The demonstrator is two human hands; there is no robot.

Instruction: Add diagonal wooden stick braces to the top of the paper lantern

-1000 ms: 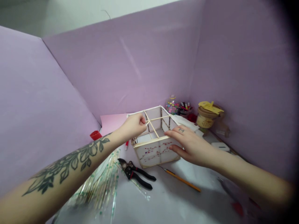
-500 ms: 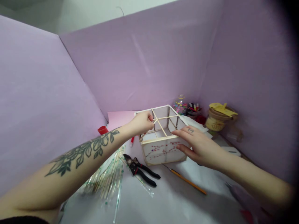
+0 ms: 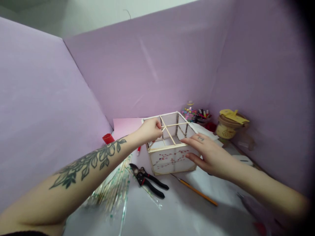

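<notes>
A box-shaped lantern frame (image 3: 172,158) stands upright, with pale panels and a red blossom pattern on its front. Thin wooden sticks (image 3: 170,133) cross over its uncovered top. My left hand (image 3: 152,128) is above the left part of the top, fingers pinched on a thin wooden stick that slants toward the crossing; its far end is hidden by the fingers. At the front right corner rests my right hand (image 3: 205,154), fingers stretched out along the top edge and thumb against the front panel. Its grasp is loose, with the fingers apart.
Black-handled pruning shears (image 3: 149,181) and an orange-handled craft tool (image 3: 197,191) lie in front of the box. Plastic-wrapped sticks (image 3: 112,186) lie at left. Behind stand a jar of colourful bits (image 3: 189,113) and a yellow-brown pot (image 3: 227,126). Purple boards (image 3: 159,72) enclose the table.
The view has shifted very slightly. Both hands and the box keep nearly the same places, with the left fingers still pinched on the stick.
</notes>
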